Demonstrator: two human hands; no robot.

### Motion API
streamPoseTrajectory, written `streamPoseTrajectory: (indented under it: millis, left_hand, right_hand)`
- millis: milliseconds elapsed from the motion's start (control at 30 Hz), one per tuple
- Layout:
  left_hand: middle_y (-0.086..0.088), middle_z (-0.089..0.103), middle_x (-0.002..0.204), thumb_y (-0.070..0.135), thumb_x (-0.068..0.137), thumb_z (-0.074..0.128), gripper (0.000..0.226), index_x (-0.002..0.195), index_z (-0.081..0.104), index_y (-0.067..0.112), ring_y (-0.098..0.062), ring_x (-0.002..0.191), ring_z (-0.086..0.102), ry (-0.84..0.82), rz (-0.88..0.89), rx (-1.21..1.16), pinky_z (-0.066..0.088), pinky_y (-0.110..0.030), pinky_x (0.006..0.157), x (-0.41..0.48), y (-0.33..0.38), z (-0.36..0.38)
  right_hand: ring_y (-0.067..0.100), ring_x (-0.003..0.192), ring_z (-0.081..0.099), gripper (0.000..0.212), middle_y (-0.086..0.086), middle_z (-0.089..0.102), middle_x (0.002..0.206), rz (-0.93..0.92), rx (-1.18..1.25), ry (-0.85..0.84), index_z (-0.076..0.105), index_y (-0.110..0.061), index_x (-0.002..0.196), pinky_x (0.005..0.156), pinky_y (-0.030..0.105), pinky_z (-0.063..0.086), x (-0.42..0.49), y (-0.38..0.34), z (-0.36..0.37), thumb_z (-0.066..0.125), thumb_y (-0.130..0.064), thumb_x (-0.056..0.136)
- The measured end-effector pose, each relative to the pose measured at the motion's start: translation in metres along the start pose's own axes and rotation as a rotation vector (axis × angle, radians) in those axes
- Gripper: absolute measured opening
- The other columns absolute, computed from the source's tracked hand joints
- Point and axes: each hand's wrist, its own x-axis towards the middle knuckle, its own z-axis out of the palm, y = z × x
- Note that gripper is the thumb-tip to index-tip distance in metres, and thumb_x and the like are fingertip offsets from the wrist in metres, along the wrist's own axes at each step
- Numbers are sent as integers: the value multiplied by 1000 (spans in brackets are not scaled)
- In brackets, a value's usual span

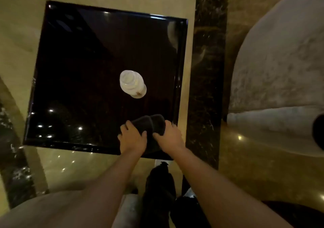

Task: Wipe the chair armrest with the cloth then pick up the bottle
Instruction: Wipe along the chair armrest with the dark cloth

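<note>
Your left hand point(133, 138) and right hand point(169, 135) both pinch the dark cloth point(149, 124) on the desk point(70, 70); the upright bottle point(132, 84) stands just beyond, nearer your left grip.

Dark cloth point(149, 122), folded into a rounded bundle, lying on the glossy black bench point(78, 70) near its 6 o'clock edge. Clear plastic bottle point(132, 84) with pale cap, standing upright near the bench centre, at 12 o'clock from the cloth, apart from it. Armrest not identifiable.
</note>
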Motion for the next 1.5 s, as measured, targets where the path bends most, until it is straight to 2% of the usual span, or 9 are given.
streamPoseTrajectory:
  millis: [100,300,433,633,867,1000,1100,1200,1500]
  left_hand:
    - [-14,22,147,25,85,70,81,149,22,15,-40,123,43,110,-141,-214,48,-45,92,7,-1,14]
    - [-20,64,118,15,69,85,58,119,59,2,-38,101,65,-147,-486,-760,56,-47,87,-2,1,16]
    - [-10,74,99,9,70,83,42,109,67,8,-25,88,72,-613,-219,-764,59,-35,67,-42,42,-6]
    - [-3,69,106,-1,74,78,45,107,60,23,-21,100,67,-751,226,-623,59,-38,79,-135,169,12]
    - [27,62,112,18,90,64,42,124,53,40,5,108,59,-464,858,-562,53,-20,88,-235,283,51]
    - [30,53,127,28,89,65,56,137,39,41,-1,116,57,-293,870,-509,55,-26,92,-249,319,64]
    - [1,28,156,44,92,55,73,151,15,30,-20,141,31,-137,810,-126,31,-40,112,-245,335,88]
    - [-7,6,164,42,98,42,75,154,0,16,-24,151,3,-92,891,56,16,-44,121,-246,347,119]
    - [-11,10,164,47,101,13,66,153,1,9,-28,151,5,219,911,91,9,-40,121,-228,372,151]
  right_hand:
    - [32,119,49,69,9,55,126,107,-53,36,36,-20,137,99,50,47,6,2,23,74,-35,82]
    - [23,92,68,19,9,69,100,213,511,-214,66,-15,103,86,43,59,-16,25,-12,67,-11,85]
    - [40,99,69,25,22,70,105,311,870,-145,67,-8,106,91,56,55,-66,60,-84,62,3,84]
    - [42,99,70,40,21,73,110,306,1306,35,68,-18,110,80,59,58,-158,155,-202,64,10,81]
    - [33,82,75,42,7,76,100,93,1421,282,68,-35,109,54,36,56,-218,233,-301,72,-3,81]
    - [14,102,70,53,-5,67,118,71,1043,559,57,-43,121,71,27,59,-208,250,-336,79,-20,78]
    - [15,130,45,69,-1,43,144,172,462,846,34,-31,144,101,37,47,-183,247,-346,71,-33,85]
    - [22,138,36,64,7,31,155,-41,357,756,24,-19,152,111,51,40,-149,235,-339,47,-41,97]
    - [29,144,35,68,15,30,159,-162,467,672,3,-14,157,112,51,37,-88,246,-355,32,-40,101]
